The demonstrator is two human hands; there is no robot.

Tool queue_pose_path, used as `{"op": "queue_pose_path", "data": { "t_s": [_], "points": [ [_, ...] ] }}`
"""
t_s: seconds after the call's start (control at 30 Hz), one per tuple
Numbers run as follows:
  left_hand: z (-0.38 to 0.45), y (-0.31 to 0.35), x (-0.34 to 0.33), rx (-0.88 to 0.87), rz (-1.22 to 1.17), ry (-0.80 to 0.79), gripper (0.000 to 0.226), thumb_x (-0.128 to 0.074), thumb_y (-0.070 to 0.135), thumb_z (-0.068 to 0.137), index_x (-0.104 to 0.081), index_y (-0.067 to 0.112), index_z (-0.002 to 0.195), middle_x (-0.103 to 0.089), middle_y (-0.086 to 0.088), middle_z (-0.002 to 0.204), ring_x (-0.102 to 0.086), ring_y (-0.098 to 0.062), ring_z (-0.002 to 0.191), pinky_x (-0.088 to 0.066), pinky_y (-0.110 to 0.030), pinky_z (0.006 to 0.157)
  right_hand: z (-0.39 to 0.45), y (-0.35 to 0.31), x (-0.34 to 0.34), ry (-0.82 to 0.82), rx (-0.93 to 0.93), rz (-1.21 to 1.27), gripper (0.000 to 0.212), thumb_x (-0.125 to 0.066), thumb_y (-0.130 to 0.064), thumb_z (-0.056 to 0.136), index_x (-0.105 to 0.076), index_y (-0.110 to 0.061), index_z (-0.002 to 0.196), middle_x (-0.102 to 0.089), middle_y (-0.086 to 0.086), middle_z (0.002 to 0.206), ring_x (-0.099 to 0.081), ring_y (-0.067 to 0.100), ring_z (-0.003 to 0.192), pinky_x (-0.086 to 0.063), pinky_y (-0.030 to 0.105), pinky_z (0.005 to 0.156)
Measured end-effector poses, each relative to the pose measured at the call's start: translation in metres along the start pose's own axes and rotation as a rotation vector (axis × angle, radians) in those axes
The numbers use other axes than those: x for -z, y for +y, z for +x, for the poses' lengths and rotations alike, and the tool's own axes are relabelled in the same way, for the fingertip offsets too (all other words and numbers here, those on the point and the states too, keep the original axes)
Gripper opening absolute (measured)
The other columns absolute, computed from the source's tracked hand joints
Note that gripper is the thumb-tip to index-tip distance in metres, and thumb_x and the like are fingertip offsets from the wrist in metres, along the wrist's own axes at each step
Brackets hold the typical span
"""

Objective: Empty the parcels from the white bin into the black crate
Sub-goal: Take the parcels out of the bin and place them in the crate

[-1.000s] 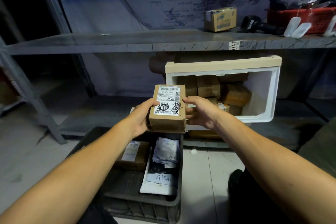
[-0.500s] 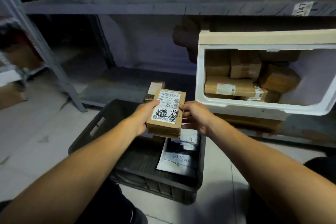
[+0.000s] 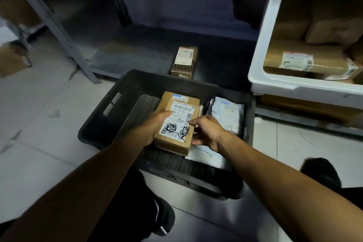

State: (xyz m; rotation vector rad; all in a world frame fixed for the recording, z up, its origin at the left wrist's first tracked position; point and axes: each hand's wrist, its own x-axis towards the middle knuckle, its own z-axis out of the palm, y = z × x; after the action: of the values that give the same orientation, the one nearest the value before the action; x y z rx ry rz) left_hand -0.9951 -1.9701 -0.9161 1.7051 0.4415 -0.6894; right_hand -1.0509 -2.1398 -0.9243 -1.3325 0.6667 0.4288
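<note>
A small cardboard parcel (image 3: 174, 132) with a white label and black scribbles is inside the black crate (image 3: 102, 124) on the floor. My left hand (image 3: 150, 127) grips its left side and my right hand (image 3: 208, 131) holds its right edge. Behind it in the crate lies another brown box (image 3: 181, 96), and to the right a grey mailer bag (image 3: 227, 112) on white packets. The white bin (image 3: 261, 61) stands on the low shelf at the right, with several brown parcels (image 3: 306, 65) inside.
A lone labelled box (image 3: 184, 61) stands on the low shelf behind the crate. A grey shelf post (image 3: 59, 29) slants down at the left. Pale floor tiles surround the crate. My dark-clad knee and shoe show at the bottom.
Both hands carried the scribbled parcel from in front of the white bin down into the black crate. The view tilted downward.
</note>
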Motion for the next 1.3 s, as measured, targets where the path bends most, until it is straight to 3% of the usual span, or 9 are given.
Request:
{"op": "queue_pose_path", "data": {
  "t_s": [0.13,0.37,0.67,0.8,0.9,1.0,1.13,1.2,1.3],
  "points": [
    [0.027,-0.025,0.007,0.085,0.015,-0.024,0.034,-0.059,0.027,0.099,-0.064,0.007,0.127,-0.075,-0.017,0.108,-0.072,-0.035,0.102,-0.054,-0.053,0.098,0.028,0.028,-0.008,-0.006,-0.065,-0.001,0.015,-0.063,-0.008,0.094,-0.050,-0.013,0.102,-0.069,0.014,0.092,-0.069,0.033,0.081,-0.059,0.058,0.084],
    [0.066,-0.060,0.012,0.219,-0.008,-0.086,0.034,-0.050,0.023,0.103,-0.061,0.004,0.129,-0.069,-0.025,0.120,-0.066,-0.040,0.111,-0.052,-0.049,0.095,0.070,0.064,-0.017,-0.016,-0.189,-0.026,0.035,-0.065,-0.010,0.090,-0.055,-0.008,0.123,-0.076,0.019,0.100,-0.074,0.030,0.077,-0.064,0.047,0.069],
    [0.102,-0.080,0.004,0.244,0.062,-0.051,0.018,-0.051,0.019,0.103,-0.066,0.010,0.104,-0.073,-0.014,0.096,-0.069,-0.028,0.082,-0.054,-0.034,0.071,0.103,0.088,-0.021,0.118,-0.185,-0.087,0.026,-0.068,-0.008,0.086,-0.052,-0.015,0.105,-0.074,0.014,0.095,-0.071,0.025,0.070,-0.055,0.031,0.055],
    [0.110,-0.080,0.002,0.202,0.066,-0.042,0.021,-0.050,0.015,0.104,-0.065,0.007,0.116,-0.072,-0.018,0.106,-0.069,-0.030,0.087,-0.055,-0.037,0.078,0.105,0.089,-0.024,0.171,-0.170,-0.126,0.028,-0.071,-0.014,0.082,-0.054,-0.017,0.104,-0.074,0.011,0.099,-0.069,0.023,0.074,-0.048,0.023,0.048],
    [0.104,-0.079,0.000,0.157,0.103,-0.028,0.027,-0.050,0.011,0.103,-0.062,0.004,0.127,-0.069,-0.021,0.115,-0.069,-0.033,0.094,-0.056,-0.039,0.080,0.103,0.086,-0.024,0.176,-0.151,-0.173,0.031,-0.072,-0.020,0.073,-0.060,-0.018,0.101,-0.075,0.010,0.099,-0.073,0.026,0.082,-0.059,0.031,0.060],
    [0.100,-0.072,-0.003,0.082,0.222,0.052,0.027,-0.055,0.011,0.099,-0.065,0.006,0.124,-0.071,-0.020,0.114,-0.069,-0.036,0.100,-0.057,-0.050,0.091,0.096,0.082,-0.020,0.197,-0.110,-0.266,0.031,-0.072,-0.029,0.066,-0.060,-0.020,0.094,-0.074,0.006,0.098,-0.073,0.028,0.090,-0.061,0.044,0.084],
    [0.084,-0.048,-0.005,-0.057,0.511,0.106,0.028,-0.058,0.023,0.093,-0.069,0.013,0.117,-0.073,-0.012,0.111,-0.071,-0.028,0.094,-0.059,-0.044,0.085,0.066,0.059,-0.014,0.163,-0.024,-0.490,0.033,-0.075,-0.032,0.082,-0.064,-0.018,0.110,-0.071,0.005,0.111,-0.066,0.026,0.105,-0.055,0.039,0.095],
    [0.066,-0.033,-0.007,-0.181,0.794,0.115,0.031,-0.057,0.029,0.095,-0.064,0.013,0.121,-0.071,-0.010,0.114,-0.069,-0.028,0.099,-0.057,-0.039,0.084,0.050,0.045,-0.009,0.152,0.081,-0.604,0.030,-0.071,-0.033,0.088,-0.063,-0.017,0.113,-0.069,0.004,0.112,-0.063,0.025,0.106,-0.050,0.033,0.092],
    [0.042,-0.019,-0.009,-0.448,1.161,0.176,0.055,-0.061,0.038,0.094,-0.049,0.013,0.140,-0.055,-0.010,0.142,-0.049,-0.033,0.134,-0.045,-0.046,0.107,0.019,0.024,-0.001,0.163,0.337,-0.872,0.027,-0.065,-0.029,0.092,-0.062,-0.016,0.116,-0.065,0.004,0.107,-0.059,0.025,0.100,-0.045,0.030,0.082]
  ]
}}
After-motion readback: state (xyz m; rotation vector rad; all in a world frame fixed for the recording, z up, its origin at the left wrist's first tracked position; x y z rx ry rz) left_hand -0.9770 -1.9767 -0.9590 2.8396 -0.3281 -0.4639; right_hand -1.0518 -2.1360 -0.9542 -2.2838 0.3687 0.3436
